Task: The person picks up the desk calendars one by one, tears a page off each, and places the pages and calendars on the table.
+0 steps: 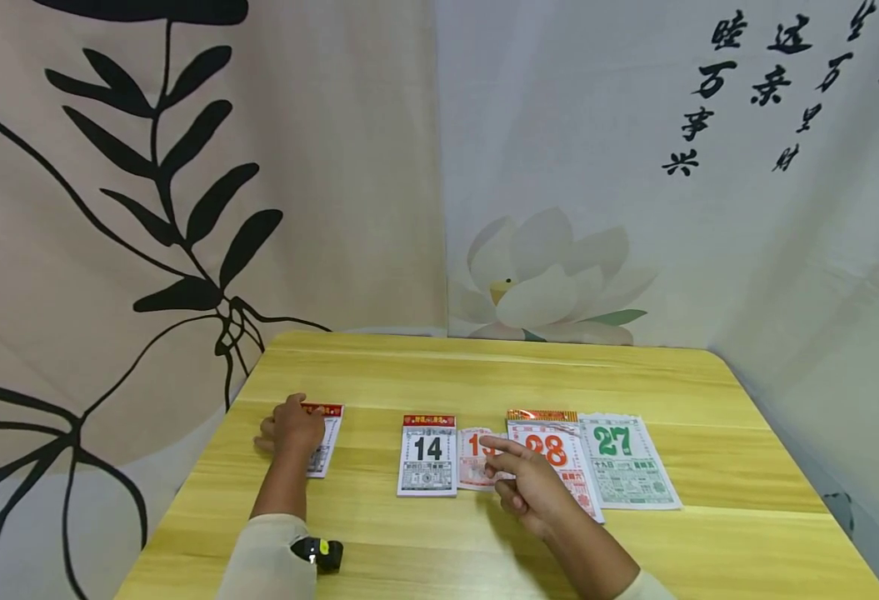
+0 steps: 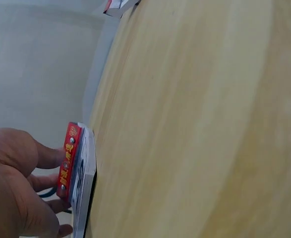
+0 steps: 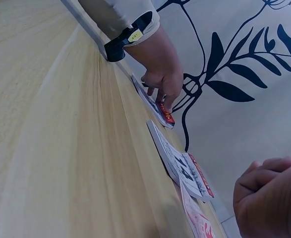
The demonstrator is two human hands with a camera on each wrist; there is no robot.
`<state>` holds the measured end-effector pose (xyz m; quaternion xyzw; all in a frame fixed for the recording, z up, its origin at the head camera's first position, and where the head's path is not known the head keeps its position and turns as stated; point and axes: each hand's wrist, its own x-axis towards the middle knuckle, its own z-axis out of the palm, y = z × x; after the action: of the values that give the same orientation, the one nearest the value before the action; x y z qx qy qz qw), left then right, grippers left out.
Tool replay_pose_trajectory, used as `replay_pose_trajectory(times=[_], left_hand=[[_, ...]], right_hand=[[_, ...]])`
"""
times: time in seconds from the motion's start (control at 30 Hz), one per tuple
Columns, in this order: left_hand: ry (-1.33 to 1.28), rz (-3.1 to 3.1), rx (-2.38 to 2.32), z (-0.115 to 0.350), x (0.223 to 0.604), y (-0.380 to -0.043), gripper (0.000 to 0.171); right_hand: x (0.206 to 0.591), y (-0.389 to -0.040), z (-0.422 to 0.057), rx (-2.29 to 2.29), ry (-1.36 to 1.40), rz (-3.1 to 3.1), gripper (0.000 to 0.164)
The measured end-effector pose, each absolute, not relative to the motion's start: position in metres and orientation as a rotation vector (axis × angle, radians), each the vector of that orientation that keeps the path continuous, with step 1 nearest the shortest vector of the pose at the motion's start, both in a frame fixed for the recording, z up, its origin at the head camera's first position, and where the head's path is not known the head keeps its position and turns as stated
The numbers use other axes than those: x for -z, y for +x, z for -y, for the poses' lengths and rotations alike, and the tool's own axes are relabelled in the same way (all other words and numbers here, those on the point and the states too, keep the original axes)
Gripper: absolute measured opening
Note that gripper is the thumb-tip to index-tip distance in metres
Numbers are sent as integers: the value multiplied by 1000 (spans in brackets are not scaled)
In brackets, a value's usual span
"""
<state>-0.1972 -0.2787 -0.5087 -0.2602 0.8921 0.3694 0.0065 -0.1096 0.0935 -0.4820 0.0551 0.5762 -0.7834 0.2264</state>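
Note:
At the table's left, my left hand (image 1: 300, 425) grips a small tear-off calendar (image 1: 327, 442) by its red-banded end. The left wrist view shows bent fingers against the red band (image 2: 68, 161); part of the pad is hidden by the hand. My right hand (image 1: 532, 492) hovers with nothing in it, forefinger pointing left and the others loosely bent. Below it lie a pink sheet marked 13 (image 1: 476, 475) and a bigger calendar pad marked 28 (image 1: 547, 437), both partly covered. Left of these lies a pad marked 14 (image 1: 429, 454).
A large sheet with a green 27 (image 1: 626, 458) lies at the right, against the 28 pad. The wood-grain table (image 1: 379, 367) has printed curtains (image 1: 349, 167) behind it. A dark device (image 1: 319, 552) is strapped on the left sleeve.

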Motion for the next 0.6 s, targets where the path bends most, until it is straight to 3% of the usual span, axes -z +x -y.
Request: replay_pose_trajectory(times=[0.3,0.6], left_hand=[[-823,-2846,-1275,280,509,-194,55],[-737,-2807,-1561,278,500,-192,37]], right_hand=[[482,-106,-94,2130,134,-1587,30],[481,-107,-96,2099,138,-1622,31]])
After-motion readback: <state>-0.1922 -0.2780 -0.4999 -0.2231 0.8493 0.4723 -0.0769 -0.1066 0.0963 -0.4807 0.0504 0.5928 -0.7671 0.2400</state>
